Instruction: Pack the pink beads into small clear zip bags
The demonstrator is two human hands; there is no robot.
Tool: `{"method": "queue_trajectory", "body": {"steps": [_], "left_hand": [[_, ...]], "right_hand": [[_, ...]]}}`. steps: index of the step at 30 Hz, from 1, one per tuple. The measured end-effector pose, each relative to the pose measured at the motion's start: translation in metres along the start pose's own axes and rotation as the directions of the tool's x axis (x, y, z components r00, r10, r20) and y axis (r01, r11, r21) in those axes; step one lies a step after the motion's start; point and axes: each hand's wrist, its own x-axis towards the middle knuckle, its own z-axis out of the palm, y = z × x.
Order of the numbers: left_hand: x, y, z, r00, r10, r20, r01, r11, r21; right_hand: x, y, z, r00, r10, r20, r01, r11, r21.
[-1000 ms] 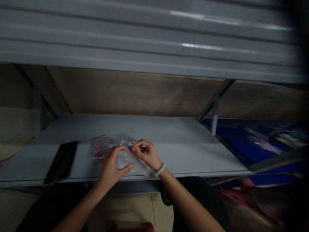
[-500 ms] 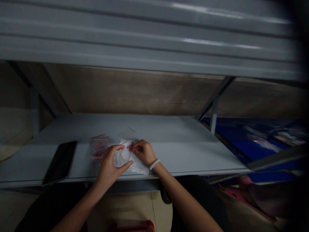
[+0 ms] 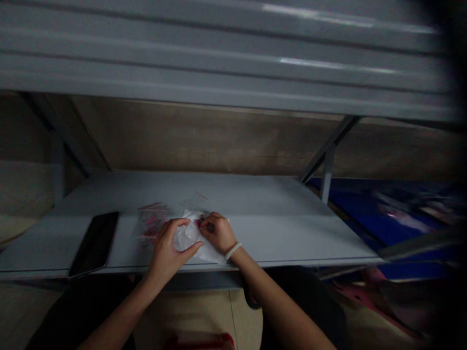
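Observation:
My left hand (image 3: 168,252) curls round a small clear round container (image 3: 186,236), thumb and fingers closed on its rim. My right hand (image 3: 218,232), with a pale bead bracelet at the wrist, pinches something small and pink at the container's upper right edge; I cannot make out what it is. Both hands rest over a white sheet (image 3: 207,251) on the grey table (image 3: 277,228). A clear bag of pink pieces (image 3: 149,224) lies just left of my left hand.
A black phone (image 3: 94,243) lies flat near the table's front left edge. Another small clear bag (image 3: 194,200) sits behind the hands. A grey shelf (image 3: 226,63) overhangs the table. Blue material (image 3: 386,214) lies to the right, below table level.
My right hand has dropped lower and closer to the container, settling onto the white sheet. The left hand keeps its hold on the container.

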Motion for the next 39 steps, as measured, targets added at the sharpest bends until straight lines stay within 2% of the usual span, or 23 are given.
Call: {"method": "queue_trajectory", "body": {"steps": [4, 7, 9, 11, 14, 17, 20, 25, 29, 35, 39], "left_hand": [[0.000, 0.000, 0.002, 1.000, -0.010, 0.003, 0.010, 1.000, 0.002], [0.000, 0.001, 0.002, 1.000, 0.006, 0.009, -0.006, 1.000, -0.018], [0.000, 0.002, 0.002, 1.000, 0.012, 0.009, -0.012, 1.000, -0.027], [0.000, 0.003, 0.001, 1.000, 0.006, 0.010, -0.006, 1.000, -0.025], [0.001, 0.004, 0.000, 1.000, -0.012, 0.011, 0.012, 1.000, -0.019], [0.001, 0.004, 0.000, 1.000, -0.019, 0.010, 0.019, 0.999, -0.027], [0.001, 0.004, 0.000, 1.000, -0.024, 0.014, 0.025, 0.999, -0.027], [0.001, 0.004, 0.000, 1.000, -0.023, 0.018, 0.024, 0.999, -0.027], [0.001, 0.003, 0.000, 1.000, -0.018, 0.025, 0.019, 0.999, -0.028], [0.001, 0.001, 0.001, 1.000, -0.013, 0.023, 0.013, 1.000, -0.019], [0.001, 0.001, 0.001, 0.999, -0.019, 0.029, 0.020, 1.000, -0.022]], "right_hand": [[0.004, -0.019, -0.015, 0.993, 0.077, -0.091, -0.048, 0.959, 0.280], [0.005, -0.040, -0.027, 0.999, 0.006, -0.033, 0.009, 0.903, 0.430], [0.005, -0.048, -0.032, 0.998, -0.056, 0.029, 0.037, 0.890, 0.455], [0.006, -0.046, -0.034, 0.997, -0.064, 0.051, 0.034, 0.892, 0.451], [0.012, -0.025, -0.034, 0.999, 0.025, -0.022, -0.015, 0.927, 0.375], [0.021, 0.002, -0.029, 0.997, 0.043, -0.070, -0.032, 0.989, 0.146], [0.028, 0.019, -0.019, 0.999, -0.042, 0.013, 0.042, 0.998, -0.043], [0.033, 0.023, -0.005, 0.976, -0.138, 0.167, 0.176, 0.955, -0.240], [0.037, 0.025, 0.000, 0.975, -0.138, 0.177, 0.185, 0.940, -0.285], [0.039, 0.031, 0.005, 0.987, -0.102, 0.125, 0.134, 0.949, -0.286], [0.037, 0.026, 0.002, 0.992, -0.084, 0.092, 0.106, 0.957, -0.271]]}}
